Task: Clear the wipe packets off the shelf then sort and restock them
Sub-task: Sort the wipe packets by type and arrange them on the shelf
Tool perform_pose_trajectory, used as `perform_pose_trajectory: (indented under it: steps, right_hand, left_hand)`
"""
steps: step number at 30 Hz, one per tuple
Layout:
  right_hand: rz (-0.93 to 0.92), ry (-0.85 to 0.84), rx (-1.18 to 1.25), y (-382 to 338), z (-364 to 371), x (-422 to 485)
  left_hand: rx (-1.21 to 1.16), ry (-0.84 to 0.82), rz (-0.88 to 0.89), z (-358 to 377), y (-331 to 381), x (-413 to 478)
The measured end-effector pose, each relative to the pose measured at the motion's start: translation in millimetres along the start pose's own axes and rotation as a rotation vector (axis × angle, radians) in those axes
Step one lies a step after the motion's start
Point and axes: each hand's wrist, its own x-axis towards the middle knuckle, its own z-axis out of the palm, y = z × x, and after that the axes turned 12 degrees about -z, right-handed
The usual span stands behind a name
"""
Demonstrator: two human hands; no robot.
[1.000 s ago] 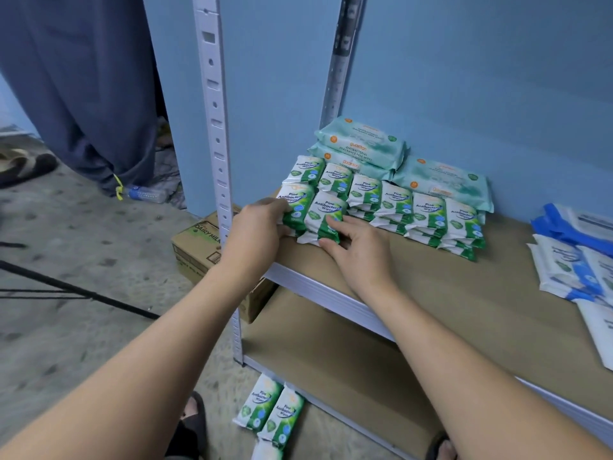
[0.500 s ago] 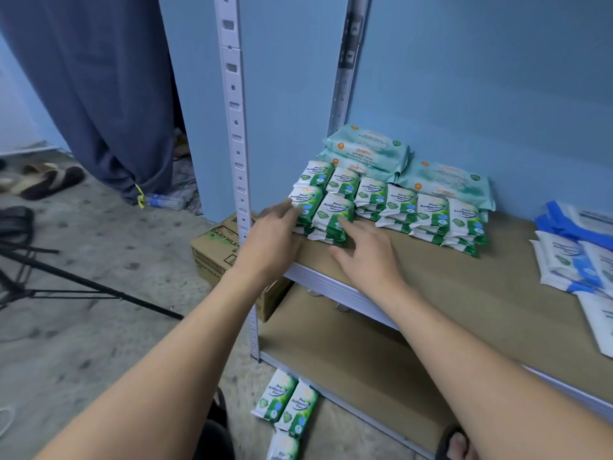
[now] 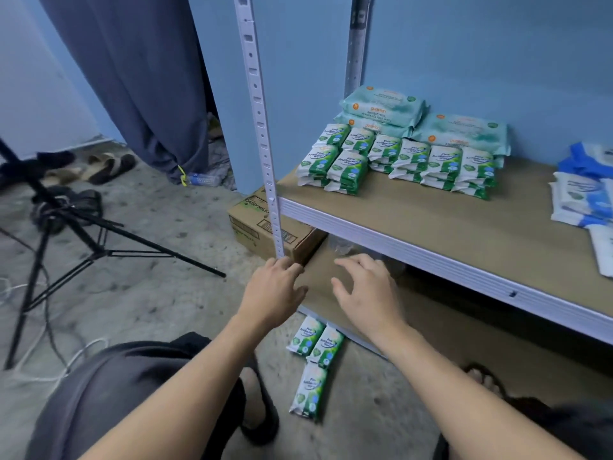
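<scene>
Small green-and-white wipe packets lie in neat stacked rows at the back left of the brown shelf board. Behind them sit large teal wipe packs. Blue-and-white packets lie at the shelf's right end. Three more green packets lie on the floor below the shelf front. My left hand and my right hand hang in the air below the shelf edge, over the lower board, fingers loosely spread and holding nothing.
A white perforated upright post stands at the shelf's left front corner. A cardboard box sits on the floor behind it. A black tripod, cables, sandals and a dark curtain occupy the floor at left. My feet are beside the floor packets.
Both hands left the front green packets on the shelf and dropped down and toward me, below the shelf edge. The view shifted down and left.
</scene>
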Motion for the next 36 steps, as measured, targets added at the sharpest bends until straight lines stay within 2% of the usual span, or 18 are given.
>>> perform_pose_trajectory:
  steps: [8, 15, 21, 25, 31, 36]
  right_hand:
    - [0.386, -0.366, 0.127, 54.4, 90.6, -63.0]
    - [0.643, -0.55, 0.289, 98.7, 161.5, -84.4]
    - [0.788, -0.648, 0.374, 126.6, 219.6, -79.9]
    - [0.921, -0.578, 0.51, 133.4, 251.0, -72.0]
    - [1.117, -0.324, 0.706, 154.0, 317.1, -96.1]
    - [1.206, -0.115, 0.84, 134.1, 313.9, -87.0]
  left_hand:
    - [-0.019, -0.41, -0.151, 107.9, -36.1, -23.7]
    - [-0.142, -0.58, -0.268, 192.0, -45.9, -5.2]
    - [-0.305, -0.617, -0.435, 254.1, -42.2, 19.2]
    - [-0.384, -0.631, -0.504, 285.8, -41.3, 24.8]
    - [-0.507, -0.593, -0.573, 303.2, -41.3, 20.0]
    - [-0.631, -0.58, -0.672, 311.3, -39.3, 21.7]
